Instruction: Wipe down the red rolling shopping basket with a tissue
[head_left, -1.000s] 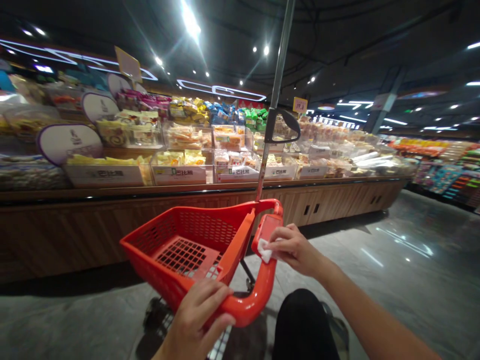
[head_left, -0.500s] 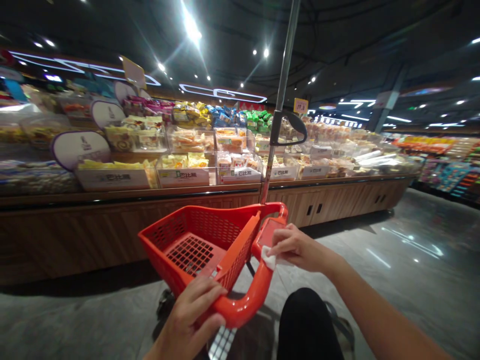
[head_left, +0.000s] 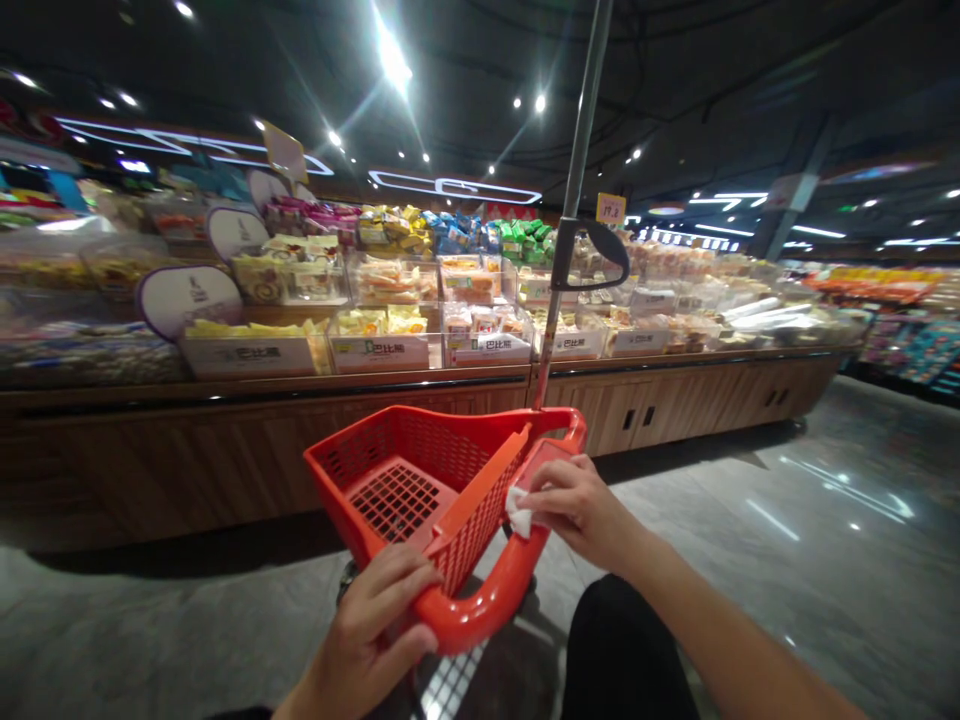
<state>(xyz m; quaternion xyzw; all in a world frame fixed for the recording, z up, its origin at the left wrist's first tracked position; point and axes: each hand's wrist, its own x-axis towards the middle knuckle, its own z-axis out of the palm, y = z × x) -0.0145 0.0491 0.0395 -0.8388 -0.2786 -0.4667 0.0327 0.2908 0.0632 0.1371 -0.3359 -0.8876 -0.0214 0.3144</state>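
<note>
A red plastic shopping cart (head_left: 390,470) stands in front of me, its basket holding nothing I can see. My left hand (head_left: 371,625) is wrapped round the near corner of the cart's red handle bar (head_left: 491,600). My right hand (head_left: 574,505) pinches a small white wipe (head_left: 519,515) and presses it against the handle's right side, just below a flat red panel. A grey pole (head_left: 574,190) rises from the cart's far right corner, with a black hook loop partway up.
A long wooden display counter (head_left: 450,420) with clear bins of packaged snacks runs across the back. Polished grey floor (head_left: 787,520) stretches to the right. More shelves with coloured goods (head_left: 900,330) stand at the far right. My dark trouser leg (head_left: 622,650) shows below.
The view has swung so the cart sits further right. My right hand with the wipe has slid slightly along the handle towards the basket. My left hand keeps its grip.
</note>
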